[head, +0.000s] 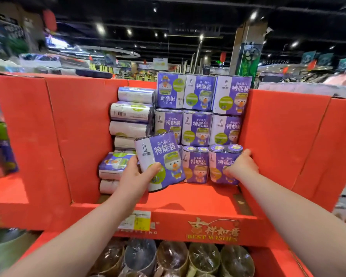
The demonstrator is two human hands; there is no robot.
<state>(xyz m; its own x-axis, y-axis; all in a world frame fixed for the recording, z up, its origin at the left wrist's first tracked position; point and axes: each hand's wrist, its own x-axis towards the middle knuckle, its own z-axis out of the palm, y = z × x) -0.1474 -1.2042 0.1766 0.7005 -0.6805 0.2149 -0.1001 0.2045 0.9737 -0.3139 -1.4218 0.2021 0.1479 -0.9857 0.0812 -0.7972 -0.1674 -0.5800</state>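
Three tiers of purple packs point(198, 126) stand stacked at the back of the red display bin point(278, 136). The left hand point(136, 176) clamps fingers and thumb round a tilted pack point(160, 162), just before the stack; the right hand point(242, 164) curls round the corner pack point(220, 162). Front space seemingly remains to fill.

Purple tilted pack point(164, 150) hangs left of the upright pack point(220, 161) on the shelf point(198, 193).

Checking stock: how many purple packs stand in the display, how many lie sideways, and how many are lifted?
Standing packs: 8, one gripped by right hand
Sideways packs: 6
Lifted pack in left hand: 1
Total: 15 in view
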